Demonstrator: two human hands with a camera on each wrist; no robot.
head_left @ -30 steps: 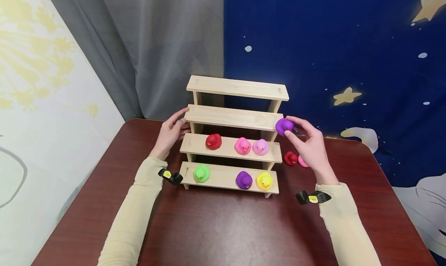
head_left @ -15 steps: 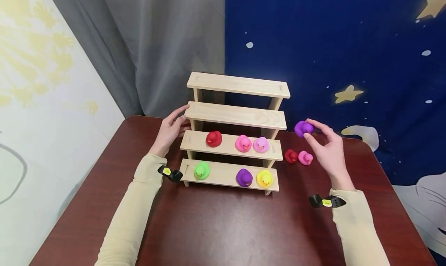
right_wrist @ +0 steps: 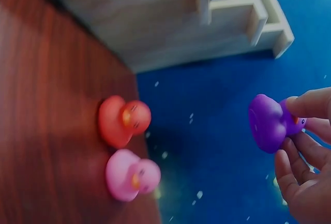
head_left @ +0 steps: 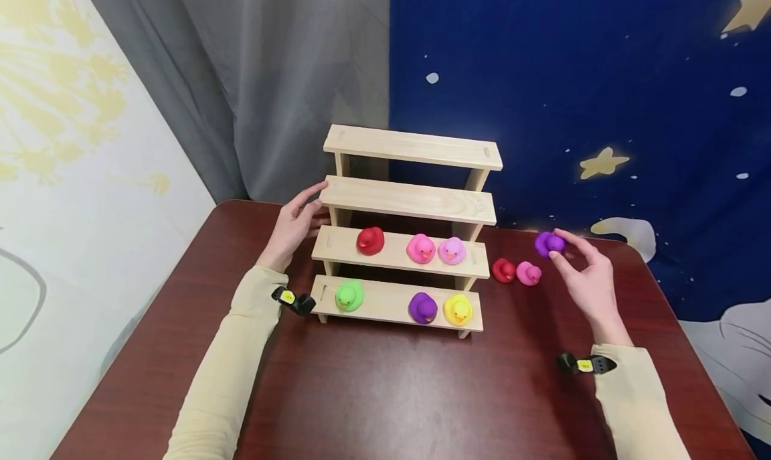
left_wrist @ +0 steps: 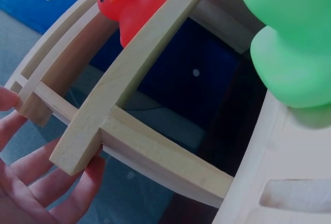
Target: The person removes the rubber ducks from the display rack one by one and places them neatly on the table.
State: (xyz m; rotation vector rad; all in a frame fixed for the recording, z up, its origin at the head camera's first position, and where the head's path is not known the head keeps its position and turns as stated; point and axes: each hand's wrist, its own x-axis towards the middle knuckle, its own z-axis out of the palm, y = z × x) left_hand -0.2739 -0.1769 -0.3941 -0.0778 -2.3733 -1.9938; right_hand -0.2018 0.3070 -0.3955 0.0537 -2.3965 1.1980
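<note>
My right hand (head_left: 593, 286) pinches a purple rubber duck (head_left: 548, 244) between thumb and fingers, off to the right of a stepped wooden shelf rack (head_left: 397, 145). In the right wrist view this duck (right_wrist: 268, 123) sits at the fingertips, against the blue backdrop. My left hand (head_left: 289, 232) holds the rack's left end at the middle tiers. The left wrist view has its fingers (left_wrist: 85, 188) around the end of a board, some tips hidden behind it. On the table right of the rack stand a small red duck (head_left: 503, 270) and a pink duck (head_left: 529, 273).
The second-lowest tier bears a red duck (head_left: 370, 241) and two pink ones, a brighter duck (head_left: 421, 249) and a paler duck (head_left: 452, 251). Below them stand green (head_left: 349, 296), purple (head_left: 423, 309) and yellow ducks (head_left: 458, 310). Grey curtain (head_left: 301, 78) and blue backdrop (head_left: 542, 78) hang behind the table (head_left: 385, 393).
My right hand has carried the purple duck from beside the rack's third tier rightward and lower, uncovering the small pink duck on the table. The left hand keeps its place.
</note>
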